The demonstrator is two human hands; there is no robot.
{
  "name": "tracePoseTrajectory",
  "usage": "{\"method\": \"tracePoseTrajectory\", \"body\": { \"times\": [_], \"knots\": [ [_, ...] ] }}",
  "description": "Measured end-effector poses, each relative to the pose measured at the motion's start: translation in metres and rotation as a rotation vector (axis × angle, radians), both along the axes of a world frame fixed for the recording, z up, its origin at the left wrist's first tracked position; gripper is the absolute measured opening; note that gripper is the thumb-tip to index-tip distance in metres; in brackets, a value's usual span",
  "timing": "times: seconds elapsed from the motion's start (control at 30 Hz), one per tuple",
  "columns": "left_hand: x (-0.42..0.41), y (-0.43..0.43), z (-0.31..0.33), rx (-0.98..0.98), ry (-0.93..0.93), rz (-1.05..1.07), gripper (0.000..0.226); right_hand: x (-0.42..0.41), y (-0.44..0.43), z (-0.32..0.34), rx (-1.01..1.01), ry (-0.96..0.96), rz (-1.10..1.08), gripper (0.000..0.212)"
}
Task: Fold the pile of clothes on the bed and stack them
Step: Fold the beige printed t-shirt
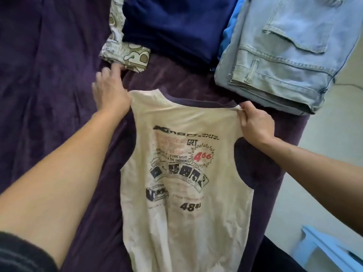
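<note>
Pinching the right shoulder of the cream sleeveless printed shirt (176,183), the right hand (255,124) curled its fingers round a small bunch of fabric at centre right of the frame. The left hand (110,93) sat at the shirt's other shoulder, centre left, with its fingers reaching up-frame, fairly straight and blurred; whether its thumb gripped the cloth could not be told. The shirt was stretched between the two hands, print side up, over the dark purple velvety bedspread (49,75), its body running down to the bottom edge of the frame. At upper right lay the folded light-blue denim jeans (284,55), just up-frame of the right hand. A folded navy-blue garment (172,26) lay at top centre, and a folded beige patterned cloth (125,54) lay partly beneath its left edge, close to the left fingertips. A pale blue piece of furniture (330,250) showed at lower right.
</note>
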State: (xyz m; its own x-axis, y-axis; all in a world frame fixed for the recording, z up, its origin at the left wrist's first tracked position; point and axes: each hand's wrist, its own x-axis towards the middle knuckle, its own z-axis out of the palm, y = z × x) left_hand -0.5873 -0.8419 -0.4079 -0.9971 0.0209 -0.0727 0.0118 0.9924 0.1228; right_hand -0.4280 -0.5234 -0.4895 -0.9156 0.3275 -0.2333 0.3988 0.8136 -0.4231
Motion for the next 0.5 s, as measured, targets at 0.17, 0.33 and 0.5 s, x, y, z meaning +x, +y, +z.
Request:
{"method": "tracePoseTrajectory", "body": {
  "times": [0.17, 0.33, 0.5],
  "knots": [
    [0.062, -0.032, -0.013, 0.118, -0.14, 0.226, 0.047, 0.031, -0.007, 0.006, 0.201, -0.135, 0.194, 0.047],
    [0.233, -0.106, -0.045, 0.116, -0.568, 0.627, 0.038, 0.04, -0.086, 0.025, 0.09, 0.01, 0.591, 0.042],
    [0.385, -0.142, -0.076, 0.216, -0.843, 1.048, 0.069, 0.007, -0.211, 0.007, -0.108, -0.038, 1.008, 0.03]
  ]
}}
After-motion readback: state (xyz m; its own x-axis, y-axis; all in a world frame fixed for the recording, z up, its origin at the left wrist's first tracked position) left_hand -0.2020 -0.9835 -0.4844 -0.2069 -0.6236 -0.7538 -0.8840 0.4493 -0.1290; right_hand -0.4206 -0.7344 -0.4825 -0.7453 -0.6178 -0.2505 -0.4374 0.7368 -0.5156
